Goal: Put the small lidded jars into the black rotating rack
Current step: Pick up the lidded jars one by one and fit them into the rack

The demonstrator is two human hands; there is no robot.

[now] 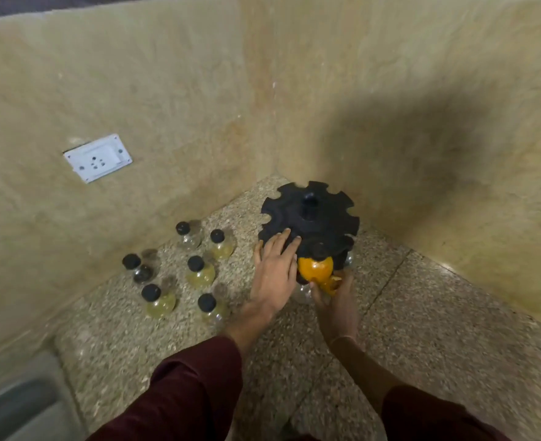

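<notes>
Now the left hand (274, 268) is lying flat, fingers spread, on the black rack's (309, 214) top disc while the right hand (334, 294) is gripping the orange jar (315, 268) from below, its axis upright, black lid pointing up into a front notch.

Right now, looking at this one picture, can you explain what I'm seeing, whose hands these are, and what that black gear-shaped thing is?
This is one view from a camera worn on a person's head, looking down at a speckled stone counter in a corner. The black notched wheel is a rotating jar rack. The left hand rests flat on its edge. The right hand holds an orange-filled jar at a slot. Six black-lidded jars stand to the left, and a wall socket is behind them.
</notes>
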